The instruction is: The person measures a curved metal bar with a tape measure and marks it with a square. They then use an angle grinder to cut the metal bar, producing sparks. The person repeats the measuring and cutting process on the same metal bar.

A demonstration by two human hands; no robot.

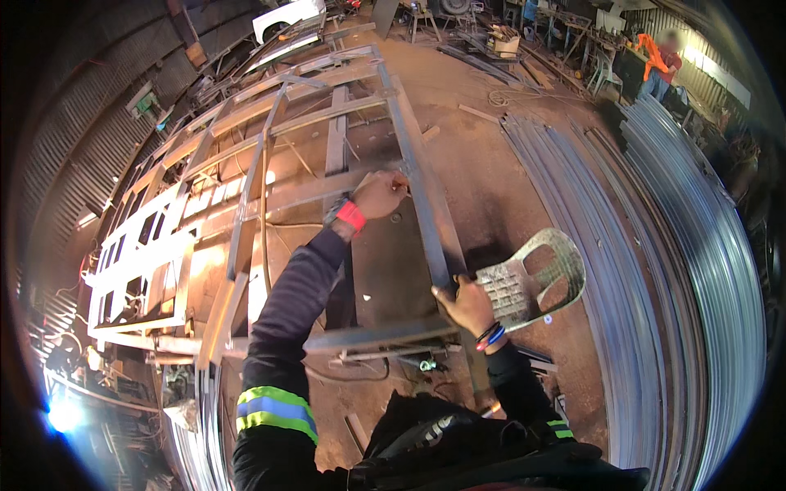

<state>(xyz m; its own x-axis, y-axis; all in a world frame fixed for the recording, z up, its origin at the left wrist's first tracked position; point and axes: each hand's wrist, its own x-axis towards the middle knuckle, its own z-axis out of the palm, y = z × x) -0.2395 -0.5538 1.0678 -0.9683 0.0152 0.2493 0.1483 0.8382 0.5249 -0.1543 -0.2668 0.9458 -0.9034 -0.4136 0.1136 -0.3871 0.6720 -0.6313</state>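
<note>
A large welded metal frame (422,209) of long bars and crosspieces stretches out before me and to the left. My left hand (381,195) is closed over the inner side of its right-hand bar, the fingertips pinched together near the metal. Whatever they hold, if anything, is too small to make out. Closer to me, my right hand (469,307) grips the same bar near the frame's front corner, with the thumb across the top. Just right of that hand stands a dirty, pale plastic chair (532,282), its slotted back and patterned part showing.
Long metal profiles (565,221) and shiny corrugated sheets (696,213) lie along the right. At the far right is another person (667,61) with orange cloth. A bright light (64,416) glares at the lower left. A hose (352,376) runs beneath the frame's front bar.
</note>
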